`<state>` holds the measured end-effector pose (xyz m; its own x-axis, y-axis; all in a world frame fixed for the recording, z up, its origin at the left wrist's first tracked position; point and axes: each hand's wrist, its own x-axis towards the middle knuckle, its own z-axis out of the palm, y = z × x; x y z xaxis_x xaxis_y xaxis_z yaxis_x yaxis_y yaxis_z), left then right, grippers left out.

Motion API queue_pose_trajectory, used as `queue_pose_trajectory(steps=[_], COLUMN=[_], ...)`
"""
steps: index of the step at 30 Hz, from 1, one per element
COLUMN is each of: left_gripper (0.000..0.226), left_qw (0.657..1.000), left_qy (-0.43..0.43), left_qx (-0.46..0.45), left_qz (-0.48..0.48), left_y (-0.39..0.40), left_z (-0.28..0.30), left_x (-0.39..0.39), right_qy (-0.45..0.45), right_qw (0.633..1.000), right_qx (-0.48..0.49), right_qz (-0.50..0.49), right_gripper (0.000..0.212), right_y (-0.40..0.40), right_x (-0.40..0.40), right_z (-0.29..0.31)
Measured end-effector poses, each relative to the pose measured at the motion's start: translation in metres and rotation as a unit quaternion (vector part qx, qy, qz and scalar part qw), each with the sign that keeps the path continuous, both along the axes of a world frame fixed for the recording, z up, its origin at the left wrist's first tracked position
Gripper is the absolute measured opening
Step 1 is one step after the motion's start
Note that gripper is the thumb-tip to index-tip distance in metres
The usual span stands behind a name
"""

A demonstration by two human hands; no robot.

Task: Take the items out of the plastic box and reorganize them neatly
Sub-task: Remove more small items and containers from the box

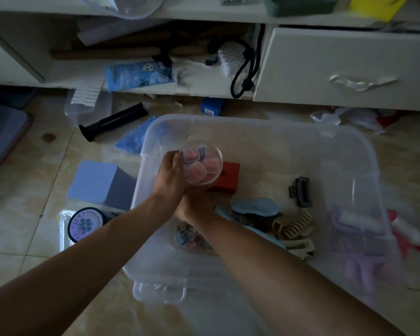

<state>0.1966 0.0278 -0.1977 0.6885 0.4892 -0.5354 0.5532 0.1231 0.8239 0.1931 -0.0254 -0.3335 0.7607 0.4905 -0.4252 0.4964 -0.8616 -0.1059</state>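
A clear plastic box (pixel 349 151) stands on the tiled floor. Over its left side my left hand (pixel 169 177) grips a clear round cup (pixel 203 163) with pink and purple pieces inside. My right hand (pixel 197 207) is under the cup, fingers curled at its base. Inside the box lie a red box (pixel 228 177), a black hair claw (pixel 301 191), a blue oval item (pixel 255 206), beige hair claws (pixel 297 225), a round container of small clips (pixel 189 236) and a purple item (pixel 359 241).
Left of the box on the floor sit a blue block (pixel 100 183), a round-labelled packet (pixel 85 224), a black tube (pixel 114 121) and a blue bag (pixel 134 138). A white cabinet with an open shelf and a drawer (pixel 344 66) stands behind. Red and white items (pixel 407 234) lie to the right.
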Motion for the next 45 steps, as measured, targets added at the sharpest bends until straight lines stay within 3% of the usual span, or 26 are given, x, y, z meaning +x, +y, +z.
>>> queue_pose_trajectory(steps=[3,7,11,15,18,22,26,29,31,38,42,45], left_gripper=[0.029,0.028,0.028,0.022,0.019,0.017,0.023,0.025,0.026,0.027,0.027,0.03], left_qw=[1.0,0.999,0.997,0.998,0.997,0.995,0.999,1.0,1.0,1.0,0.999,0.999], left_qy=[-0.012,-0.029,-0.059,-0.054,-0.052,-0.03,-0.006,0.002,0.0,-0.005,0.009,0.02], left_qx=[0.02,0.026,0.035,0.028,0.025,-0.035,-0.009,0.004,0.001,-0.003,0.035,0.047], left_qz=[-0.009,0.009,0.029,0.006,-0.055,-0.083,-0.045,-0.026,-0.017,-0.017,-0.009,0.0], left_y=[-0.005,-0.014,-0.02,-0.027,-0.038,-0.051,-0.048,-0.043,-0.041,-0.043,-0.036,-0.032], left_z=[-0.001,-0.001,0.003,-0.001,-0.01,-0.019,-0.022,-0.024,-0.024,-0.019,-0.023,-0.027], left_x=[-0.007,-0.012,-0.013,-0.017,-0.025,-0.033,-0.033,-0.034,-0.033,-0.027,-0.027,-0.031], right_qy=[0.081,0.079,0.116,0.106,0.012,-0.001,-0.046,0.001,0.056,0.13,0.244,0.184], right_qw=[0.995,0.983,0.953,0.895,0.889,0.914,0.913,0.976,0.993,0.991,0.967,0.955], right_qx=[0.063,0.164,0.26,0.39,0.439,0.406,0.405,0.217,0.104,0.039,-0.028,0.015], right_qz=[-0.018,-0.017,-0.104,-0.191,-0.128,-0.001,-0.006,-0.03,-0.001,-0.009,-0.062,-0.231], right_gripper=[0.047,0.016,0.025,0.021,0.017,0.025,0.026,0.03,0.041,0.061,0.063,0.069], right_y=[-0.02,-0.057,-0.108,-0.146,-0.145,-0.139,-0.161,-0.198,-0.217,-0.2,-0.194,-0.189], right_x=[0.012,0.019,0.028,0.029,0.022,0.016,0.03,0.047,0.052,0.07,0.093,0.115], right_z=[0.032,0.054,0.084,0.123,0.142,0.149,0.127,0.09,0.071,0.068,0.077,0.083])
